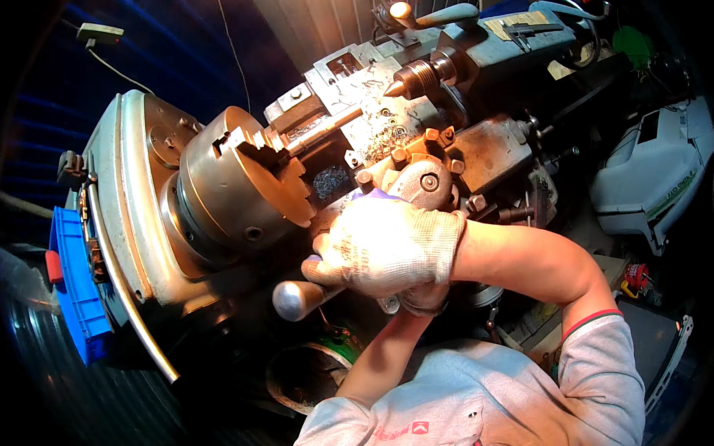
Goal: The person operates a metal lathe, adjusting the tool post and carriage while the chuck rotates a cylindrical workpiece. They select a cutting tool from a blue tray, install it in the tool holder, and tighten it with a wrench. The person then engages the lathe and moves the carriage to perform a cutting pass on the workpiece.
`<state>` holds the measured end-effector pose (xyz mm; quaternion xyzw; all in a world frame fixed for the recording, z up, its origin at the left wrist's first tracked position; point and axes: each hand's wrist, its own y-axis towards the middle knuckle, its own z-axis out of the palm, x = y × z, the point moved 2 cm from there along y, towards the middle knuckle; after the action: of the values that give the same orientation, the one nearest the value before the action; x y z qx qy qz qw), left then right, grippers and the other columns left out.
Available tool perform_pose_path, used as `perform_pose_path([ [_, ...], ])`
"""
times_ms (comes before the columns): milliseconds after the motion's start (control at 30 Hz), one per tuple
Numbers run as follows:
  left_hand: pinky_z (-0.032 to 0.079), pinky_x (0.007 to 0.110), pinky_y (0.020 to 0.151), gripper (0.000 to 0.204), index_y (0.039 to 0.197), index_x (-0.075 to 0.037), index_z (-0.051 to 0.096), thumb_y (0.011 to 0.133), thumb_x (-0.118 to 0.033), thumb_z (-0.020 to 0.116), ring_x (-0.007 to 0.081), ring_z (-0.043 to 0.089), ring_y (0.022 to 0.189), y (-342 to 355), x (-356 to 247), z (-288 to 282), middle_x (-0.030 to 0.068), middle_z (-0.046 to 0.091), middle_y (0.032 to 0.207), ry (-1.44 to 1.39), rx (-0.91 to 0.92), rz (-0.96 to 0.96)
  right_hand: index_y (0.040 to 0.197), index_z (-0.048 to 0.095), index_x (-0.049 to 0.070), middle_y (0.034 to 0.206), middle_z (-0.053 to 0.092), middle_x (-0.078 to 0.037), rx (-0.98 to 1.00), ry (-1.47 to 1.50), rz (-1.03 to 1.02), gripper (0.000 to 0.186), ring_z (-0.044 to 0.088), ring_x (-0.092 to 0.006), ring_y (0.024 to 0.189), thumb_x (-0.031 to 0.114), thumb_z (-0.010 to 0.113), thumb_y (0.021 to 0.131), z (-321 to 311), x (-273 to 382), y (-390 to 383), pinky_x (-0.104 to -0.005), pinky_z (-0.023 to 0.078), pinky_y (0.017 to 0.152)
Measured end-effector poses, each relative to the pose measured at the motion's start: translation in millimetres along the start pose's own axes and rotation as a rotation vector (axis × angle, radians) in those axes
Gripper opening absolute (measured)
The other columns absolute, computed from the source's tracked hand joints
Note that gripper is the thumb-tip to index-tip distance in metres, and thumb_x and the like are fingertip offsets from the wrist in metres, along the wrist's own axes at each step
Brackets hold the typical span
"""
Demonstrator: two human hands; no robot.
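White-gloved right hand [389, 245], lettered | fingers [318, 268] curled, grip unclear | left fingers hidden | shirt logo [420, 427]

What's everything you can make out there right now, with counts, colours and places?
Lathe chuck: one, grey metal, left of centre
Rod: one, metallic, projecting from the chuck
Tool post: one, brownish-grey, centre
Tailstock: one, grey, upper right
Pointed centre: one, coppery-looking, on the tailstock
Shavings: many, silvery, beyond the tool post
Ball-ended handle: one, silvery, below the chuck
Tray: one, blue, far left
Casing: one, white, far right
Smaller, dark items: uncounted, unclear
Forearms: two, bare, lower centre
Right grip: one, pale glove, by the tool post
Left grip: one, greyish glove, mostly hidden beneath the right
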<state>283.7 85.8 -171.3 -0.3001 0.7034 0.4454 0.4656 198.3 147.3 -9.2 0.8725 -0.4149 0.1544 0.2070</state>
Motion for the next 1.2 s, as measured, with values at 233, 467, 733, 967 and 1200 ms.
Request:
perform_pose_path([
  [233, 0.039, 0.040, 0.107, 0.050, 0.136, -0.006, 0.054, 0.091, -0.024, 0.068, 0.0263, 0.054, 0.123, 2, 18, 5, 0.0105, 0.060, 0.131, -0.218, 0.075, -0.005, 0.094, 0.065, 0.010, 0.080, 0.066, -0.012, -0.033, 0.053, 0.031, 0.020, 0.069, -0.0311, 0.076, 0.024, 0.067, 0.079, 0, 0, 10, -0.0440, 0.054, 0.065],
  [467, 0.038, 0.048, 0.104, 0.055, 0.127, -0.012, 0.059, 0.077, -0.030, 0.078, 0.0335, 0.054, 0.115, 11, 6, -5, 0.0128, 0.058, 0.121, -0.003, 0.068, -0.128, 0.099, 0.065, 0.009, 0.083, 0.069, -0.014, -0.160, 0.239, 0.328, 0.042, 0.071, -0.0296, 0.078, 0.023, 0.082, 0.063, -5, -30, 65, -0.0390, 0.057, 0.069],
  [733, 0.033, 0.053, 0.102, 0.046, 0.117, -0.011, 0.058, 0.078, -0.025, 0.077, 0.0318, 0.052, 0.099, 29, -23, -8, 0.0094, 0.055, 0.101, 0.278, -0.218, 0.105, 0.126, 0.059, 0.001, 0.106, 0.068, -0.012, -0.770, 1.318, 0.299, 0.035, 0.066, -0.0217, 0.101, 0.016, 0.062, 0.094, -72, -164, -35, -0.0343, 0.055, 0.089],
  [967, 0.024, 0.053, 0.109, 0.054, 0.123, -0.012, 0.050, 0.082, -0.037, 0.074, 0.0289, 0.052, 0.103, 32, -19, -8, 0.0086, 0.054, 0.104, 0.354, -0.251, 0.167, 0.112, 0.063, 0.003, 0.101, 0.065, -0.009, -1.044, 1.238, 0.309, 0.041, 0.064, -0.0283, 0.103, 0.041, 0.053, 0.100, -70, -97, -175, -0.0445, 0.045, 0.100],
  [1200, 0.024, 0.055, 0.110, 0.048, 0.114, -0.013, 0.052, 0.083, -0.043, 0.070, 0.0303, 0.052, 0.103, 30, -10, -5, 0.0101, 0.052, 0.101, 0.399, -0.240, 0.211, 0.106, 0.062, -0.002, 0.092, 0.066, -0.010, -1.008, 0.975, 0.480, 0.035, 0.065, -0.0275, 0.100, 0.027, 0.041, 0.105, -92, -104, -172, -0.0442, 0.048, 0.100],
])
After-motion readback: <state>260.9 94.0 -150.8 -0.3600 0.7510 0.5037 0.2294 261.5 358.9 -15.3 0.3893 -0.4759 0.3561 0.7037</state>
